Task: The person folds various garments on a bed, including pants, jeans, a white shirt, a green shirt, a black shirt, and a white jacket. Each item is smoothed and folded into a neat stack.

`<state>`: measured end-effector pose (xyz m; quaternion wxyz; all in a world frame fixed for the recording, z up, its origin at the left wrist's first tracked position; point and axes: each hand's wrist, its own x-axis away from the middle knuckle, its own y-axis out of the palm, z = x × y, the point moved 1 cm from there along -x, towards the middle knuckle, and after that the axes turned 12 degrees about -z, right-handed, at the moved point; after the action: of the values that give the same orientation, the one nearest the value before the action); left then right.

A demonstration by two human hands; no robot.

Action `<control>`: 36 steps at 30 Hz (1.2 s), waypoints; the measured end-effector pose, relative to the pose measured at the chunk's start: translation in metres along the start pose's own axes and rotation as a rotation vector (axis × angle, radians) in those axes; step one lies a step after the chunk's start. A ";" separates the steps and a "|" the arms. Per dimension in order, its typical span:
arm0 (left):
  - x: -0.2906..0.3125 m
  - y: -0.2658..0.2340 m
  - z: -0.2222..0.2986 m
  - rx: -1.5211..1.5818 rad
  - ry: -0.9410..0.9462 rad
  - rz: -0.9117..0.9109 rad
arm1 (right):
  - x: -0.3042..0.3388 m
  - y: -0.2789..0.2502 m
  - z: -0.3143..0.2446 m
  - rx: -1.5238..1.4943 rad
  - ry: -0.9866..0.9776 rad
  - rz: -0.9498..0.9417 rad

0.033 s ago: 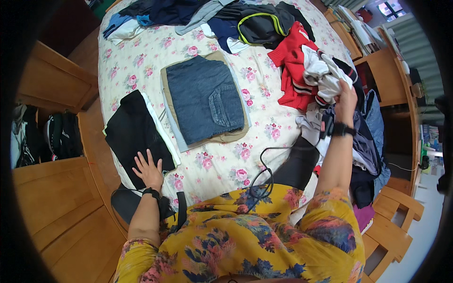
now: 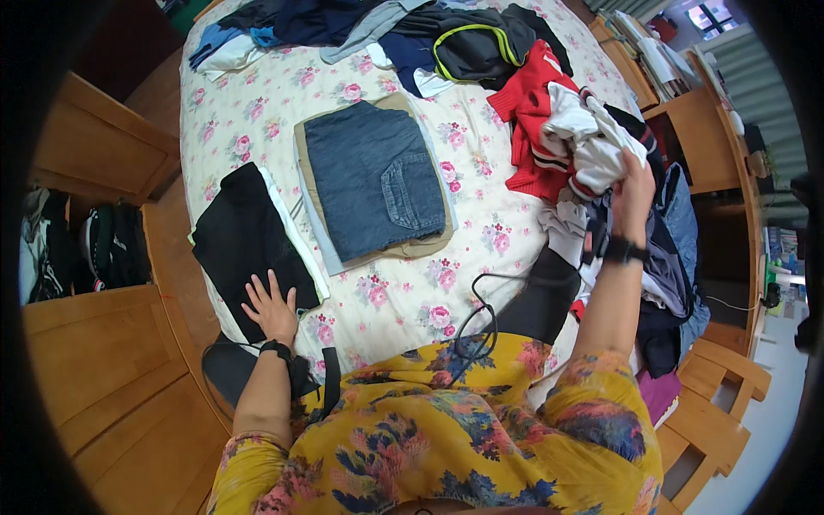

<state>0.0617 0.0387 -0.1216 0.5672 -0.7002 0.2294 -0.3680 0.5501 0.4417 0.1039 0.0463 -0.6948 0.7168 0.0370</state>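
My left hand point(image 2: 270, 307) lies flat with fingers spread on the folded black garment point(image 2: 245, 215), which rests on a white one at the bed's left side. At the right, my right hand point(image 2: 633, 193) has its fingers closed on a white garment point(image 2: 592, 142) with dark trim. That garment lies bunched over a red knitted sweater point(image 2: 524, 94) on the clothes pile. Between my hands sits a stack of folded clothes, with dark blue denim trousers point(image 2: 365, 180) on top and beige and light cloth beneath.
The bed's flowered sheet point(image 2: 257, 120) spreads under everything. More loose clothes point(image 2: 309, 21) lie along the far side. A wooden cabinet point(image 2: 112, 360) with clothes inside stands at the left, a wooden chair point(image 2: 717, 403) at the lower right. A black cable point(image 2: 489, 318) loops near my lap.
My right hand has shifted slightly right and toward me, drawing the white garment a little with it. My left hand stays in place.
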 end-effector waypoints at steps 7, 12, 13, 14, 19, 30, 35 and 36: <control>-0.005 -0.002 -0.005 0.075 0.028 -0.027 | 0.213 0.061 -0.013 0.133 0.550 -0.617; -0.006 -0.037 -0.013 0.226 0.062 -0.267 | 0.325 0.124 0.052 0.299 0.607 -0.978; -0.006 -0.048 -0.012 0.254 0.077 -0.305 | 0.335 0.125 0.060 0.259 0.739 -0.913; -0.001 -0.058 -0.005 0.322 0.105 -0.213 | 0.337 0.128 0.066 0.277 0.686 -0.916; 0.032 -0.100 0.068 0.869 0.559 -0.418 | 0.335 0.134 0.079 0.241 0.632 -0.949; 0.071 -0.114 0.202 1.012 0.489 -0.808 | 0.334 0.104 0.096 -0.073 0.746 -0.885; 0.089 -0.132 0.214 0.832 1.032 -0.242 | 0.273 0.081 0.069 0.291 0.542 -0.583; 0.093 -0.137 0.214 0.824 1.080 -0.233 | 0.261 0.085 0.054 0.726 -0.028 -0.586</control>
<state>0.2722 0.1385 0.0159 0.5500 -0.1659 0.2445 -0.7812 0.4580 0.1920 0.0189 0.3045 -0.8062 0.4562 -0.2217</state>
